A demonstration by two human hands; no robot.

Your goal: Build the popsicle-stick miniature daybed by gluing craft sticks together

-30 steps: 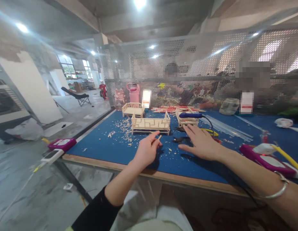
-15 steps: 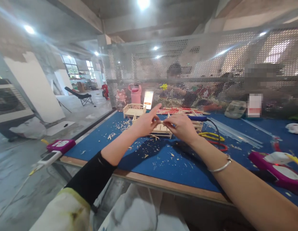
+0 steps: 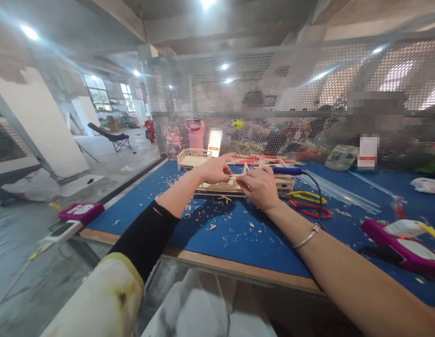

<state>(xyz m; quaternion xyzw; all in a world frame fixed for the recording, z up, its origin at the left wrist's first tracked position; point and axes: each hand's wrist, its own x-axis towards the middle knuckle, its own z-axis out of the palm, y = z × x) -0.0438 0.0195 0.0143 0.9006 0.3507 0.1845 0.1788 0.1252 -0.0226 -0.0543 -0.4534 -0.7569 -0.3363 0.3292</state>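
My left hand (image 3: pixel 214 170) and my right hand (image 3: pixel 259 187) meet over a small wooden bed model (image 3: pixel 217 187) on the blue table (image 3: pixel 238 234). Both hands pinch a thin wooden stick (image 3: pixel 237 176) between thumb and fingers, held level just above the model's top rail. The left index finger points out to the right. A silver bangle (image 3: pixel 307 236) sits on my right wrist. A second wooden model (image 3: pixel 191 158) stands further back to the left, and a third one is partly hidden behind my right hand.
Wood chips litter the blue mat. A blue-handled tool with a black cord (image 3: pixel 287 171), yellow and red pliers (image 3: pixel 308 202), clear sticks (image 3: pixel 336 189) and a purple device (image 3: pixel 401 245) lie at right. Pink bottles (image 3: pixel 195 133) stand by the mesh screen; people sit behind it.
My left hand held a small stick low near the table while the right lay flat. Both hands rose and came together on the stick over the model, then sank slightly.
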